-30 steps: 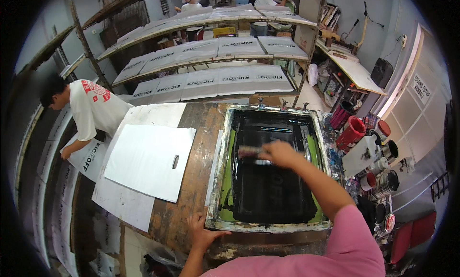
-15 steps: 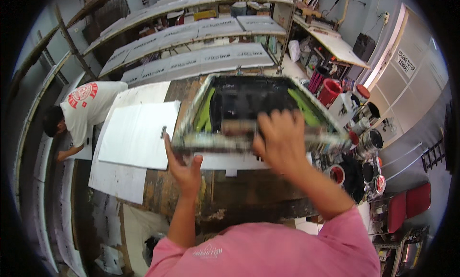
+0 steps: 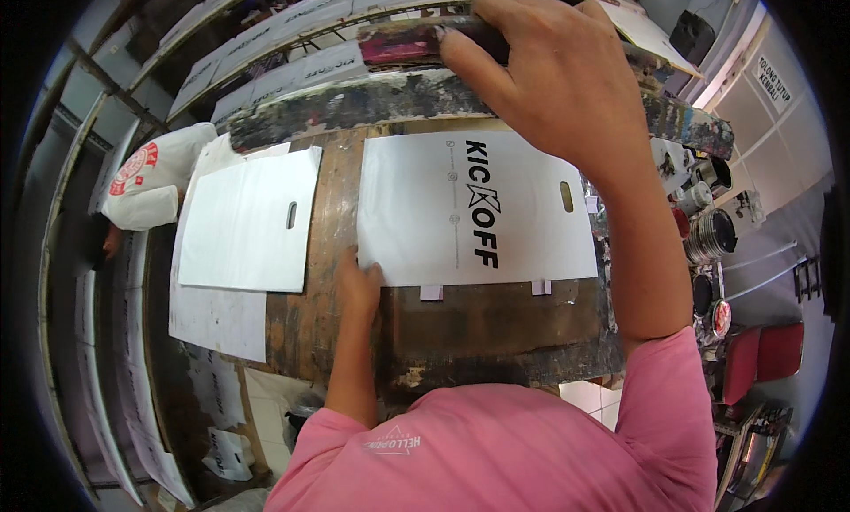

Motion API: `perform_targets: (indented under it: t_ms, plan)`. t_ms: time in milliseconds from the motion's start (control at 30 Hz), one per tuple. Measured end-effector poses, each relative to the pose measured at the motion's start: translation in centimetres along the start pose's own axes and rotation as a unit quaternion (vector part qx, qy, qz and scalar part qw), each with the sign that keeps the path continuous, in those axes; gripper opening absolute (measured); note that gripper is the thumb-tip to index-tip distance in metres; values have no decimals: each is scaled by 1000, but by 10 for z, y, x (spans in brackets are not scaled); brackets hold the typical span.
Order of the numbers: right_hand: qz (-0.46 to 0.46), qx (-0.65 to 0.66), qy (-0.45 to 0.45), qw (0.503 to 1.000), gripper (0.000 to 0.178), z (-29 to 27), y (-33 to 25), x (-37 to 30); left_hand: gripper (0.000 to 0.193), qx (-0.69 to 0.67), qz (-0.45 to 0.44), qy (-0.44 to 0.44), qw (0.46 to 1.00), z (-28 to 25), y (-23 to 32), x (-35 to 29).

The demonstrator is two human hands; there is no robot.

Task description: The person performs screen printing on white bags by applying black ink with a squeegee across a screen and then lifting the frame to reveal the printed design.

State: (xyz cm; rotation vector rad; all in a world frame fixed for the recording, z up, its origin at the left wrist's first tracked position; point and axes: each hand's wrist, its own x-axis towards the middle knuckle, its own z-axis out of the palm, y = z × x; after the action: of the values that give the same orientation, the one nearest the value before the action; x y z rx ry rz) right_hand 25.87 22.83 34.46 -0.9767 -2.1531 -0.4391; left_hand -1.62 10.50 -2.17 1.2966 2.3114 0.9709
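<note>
A flat white plastic bag (image 3: 407, 211) with black print and a cut-out handle hole lies on the dark work table (image 3: 496, 326). My left hand (image 3: 356, 291) is at the bag's near left corner, thumb and finger apart at its edge. Beyond the bag the ink-stained screen frame (image 3: 310, 114) is tilted up, its near rail facing me. My right hand (image 3: 567, 78) is high above the frame, closed around a stained wooden squeegee (image 3: 385, 47); whether it also grips the frame is hidden.
A stack of blank white bags (image 3: 239, 220) lies on a pale board (image 3: 212, 317) at left. A person in a white shirt (image 3: 150, 184) bends beside the left racks. Ink cans (image 3: 711, 236) crowd the right side; drying shelves (image 3: 266, 52) hold printed bags behind.
The screen frame has swung up off the table, uncovering the printed bag. My right hand rose with the squeegee. My left hand left the frame's near left corner for the bag's corner.
</note>
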Motion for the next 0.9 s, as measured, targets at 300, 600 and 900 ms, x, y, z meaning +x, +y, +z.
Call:
perform_targets:
  t_ms: [300, 600, 900]
  plan:
    - [58, -98, 1, 993, 55, -1, -21, 12, 27, 151, -46, 22, 987, -19, 41, -24]
    - [89, 96, -265, 955, 55, -45, 3, 34, 40, 93, 173, 165, 966, -41, 100, -6]
    - [-24, 48, -6, 999, 56, -22, -7, -1, 31, -451, -121, 136, 874, -53, 77, 32]
